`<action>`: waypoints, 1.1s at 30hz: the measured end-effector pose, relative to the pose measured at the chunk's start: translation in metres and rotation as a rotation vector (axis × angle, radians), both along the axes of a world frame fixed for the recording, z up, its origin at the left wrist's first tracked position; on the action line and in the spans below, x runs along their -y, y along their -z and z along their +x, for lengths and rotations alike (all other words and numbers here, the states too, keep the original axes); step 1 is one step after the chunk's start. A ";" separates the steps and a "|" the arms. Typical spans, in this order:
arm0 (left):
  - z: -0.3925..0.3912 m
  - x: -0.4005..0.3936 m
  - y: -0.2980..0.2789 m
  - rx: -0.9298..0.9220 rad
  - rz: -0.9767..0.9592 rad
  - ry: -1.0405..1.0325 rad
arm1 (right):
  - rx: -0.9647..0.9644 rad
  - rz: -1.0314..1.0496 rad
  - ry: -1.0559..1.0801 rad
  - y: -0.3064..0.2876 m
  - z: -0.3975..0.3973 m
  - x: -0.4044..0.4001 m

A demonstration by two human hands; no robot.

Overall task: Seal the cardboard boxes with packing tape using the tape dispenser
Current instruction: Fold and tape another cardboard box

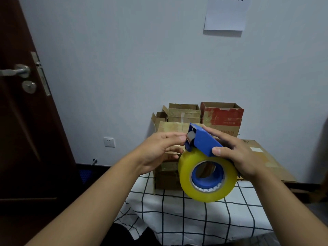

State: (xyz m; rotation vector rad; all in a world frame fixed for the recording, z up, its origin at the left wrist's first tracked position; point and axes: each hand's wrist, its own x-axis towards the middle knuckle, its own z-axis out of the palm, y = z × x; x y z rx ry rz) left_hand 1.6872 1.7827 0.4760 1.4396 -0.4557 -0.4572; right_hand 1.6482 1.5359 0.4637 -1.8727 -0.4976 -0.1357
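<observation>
A: Item one — surface and room?

B: Table in the lower centre under a white cloth with a black grid [177, 219]. Pale wall behind; dark door [26, 121] with metal handle at the left; wall socket [109, 142] low, left of centre; paper sheet [226, 14] at the upper right.

A: Boxes?

B: Cardboard boxes [184, 112] stacked at the table's far edge, several with flaps up, one printed red [222, 118]. A flattened carton [262, 157] lies at the right.

A: Hands?

B: Right hand [237, 153] wraps the blue tape dispenser [204, 141], thumb on its near edge, fingers curled behind. Left hand [159, 148] pinches at the dispenser's front end, fingertips together beside the roller — whether tape is caught between them cannot be told.

A: Orientation?

B: Held mid-frame above the table. Long axis slants from upper left to lower right; yellowish tape roll [207, 176] hangs beneath, its open core facing the camera.
</observation>
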 end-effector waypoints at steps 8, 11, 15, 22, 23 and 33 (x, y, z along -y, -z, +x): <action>0.001 0.002 0.006 0.057 0.047 -0.044 | -0.081 0.150 -0.028 0.007 -0.001 -0.008; -0.002 0.004 0.004 0.049 0.021 -0.041 | -0.095 0.154 -0.035 0.009 0.000 -0.007; -0.002 0.006 0.005 0.087 0.064 -0.051 | -0.091 0.144 -0.039 0.010 0.001 -0.006; 0.005 -0.009 0.016 -0.177 -0.192 0.071 | -0.064 0.102 -0.020 0.009 -0.001 -0.004; 0.006 -0.011 0.018 -0.219 -0.215 0.083 | -0.056 0.083 -0.016 0.008 -0.001 -0.003; 0.011 -0.004 0.019 -0.283 0.041 -0.043 | 0.035 -0.122 0.016 0.006 -0.004 -0.009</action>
